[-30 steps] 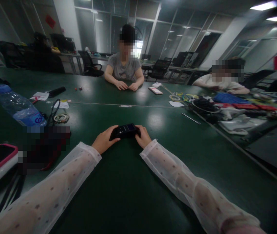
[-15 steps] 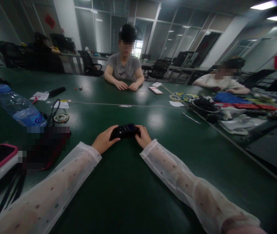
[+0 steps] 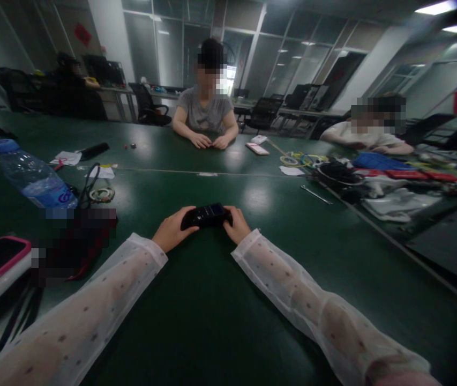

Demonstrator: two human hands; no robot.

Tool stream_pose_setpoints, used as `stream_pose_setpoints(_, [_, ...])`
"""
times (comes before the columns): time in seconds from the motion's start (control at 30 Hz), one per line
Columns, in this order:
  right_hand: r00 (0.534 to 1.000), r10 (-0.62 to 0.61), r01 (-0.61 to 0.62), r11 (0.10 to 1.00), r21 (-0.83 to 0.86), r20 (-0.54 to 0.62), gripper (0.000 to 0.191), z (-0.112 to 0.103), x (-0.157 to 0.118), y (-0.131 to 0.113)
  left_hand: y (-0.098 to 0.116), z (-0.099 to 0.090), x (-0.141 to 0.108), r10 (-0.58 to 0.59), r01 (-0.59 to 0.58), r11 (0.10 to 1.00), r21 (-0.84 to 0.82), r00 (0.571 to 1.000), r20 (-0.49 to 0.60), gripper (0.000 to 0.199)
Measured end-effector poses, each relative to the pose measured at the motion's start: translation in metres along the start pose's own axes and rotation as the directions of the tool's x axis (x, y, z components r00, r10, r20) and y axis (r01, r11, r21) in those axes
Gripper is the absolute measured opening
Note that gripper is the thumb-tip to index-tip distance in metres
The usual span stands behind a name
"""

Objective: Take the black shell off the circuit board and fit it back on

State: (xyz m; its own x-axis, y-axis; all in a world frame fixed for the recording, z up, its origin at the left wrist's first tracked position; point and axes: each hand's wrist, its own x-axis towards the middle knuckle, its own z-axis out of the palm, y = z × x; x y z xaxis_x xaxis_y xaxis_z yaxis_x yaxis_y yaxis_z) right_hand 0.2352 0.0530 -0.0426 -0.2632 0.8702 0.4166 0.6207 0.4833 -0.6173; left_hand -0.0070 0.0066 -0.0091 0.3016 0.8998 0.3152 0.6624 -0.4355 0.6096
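The black device (image 3: 207,215) lies to the right of the plastic bottle (image 3: 37,177) and a little nearer the wearer, over the green table (image 3: 196,300). Its long axis runs roughly crosswise, with the right-hand end slightly farther from the wearer; whether its underside touches the tabletop cannot be told.

Both hands have hold of it, one at each end, so neither is nearer than the other. The left hand (image 3: 174,228) wraps the end toward the bottle, its thumb along the near edge and its fingers reaching the far edge. The right hand (image 3: 237,224) is curled round the end away from the bottle, its grip narrow (some of its fingers are hidden, so their exact placing is unclear).

Just right of the bottle's base sits a small ring-shaped coil (image 3: 102,194). A wrench (image 3: 316,195) rests well to the bottle's right, beyond the device.
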Motion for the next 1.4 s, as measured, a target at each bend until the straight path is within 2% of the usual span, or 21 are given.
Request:
stream_pose_setpoints(0.3, [1.000,0.000,0.000,1.000,0.003,0.018,0.047,-0.001,0.000,0.000,-0.006,0.001,0.001,-0.034,0.031,0.986,-0.164,0.999,-0.020,0.055])
stream_pose_setpoints(0.73, [1.000,0.017,-0.018,1.000,0.024,0.020,0.044,-0.002,0.000,-0.001,0.004,-0.003,-0.001,0.012,-0.041,0.985,-0.168,0.985,-0.171,0.054])
stream_pose_setpoints(0.93, [1.000,-0.010,0.010,1.000,0.004,-0.002,0.044,0.000,0.001,-0.004,0.002,-0.001,0.000,0.027,-0.076,0.979,-0.189,0.969,-0.247,0.053])
stream_pose_setpoints(1.17, [1.000,-0.013,0.013,0.999,0.050,0.001,0.044,0.000,0.001,-0.004,-0.005,0.003,0.001,-0.054,-0.042,0.947,-0.317,0.957,-0.287,0.053])
stream_pose_setpoints(1.4, [1.000,-0.013,0.013,0.998,0.056,0.008,0.044,0.000,0.000,-0.002,-0.002,0.002,0.000,-0.052,-0.088,0.939,-0.333,0.919,-0.391,0.053])
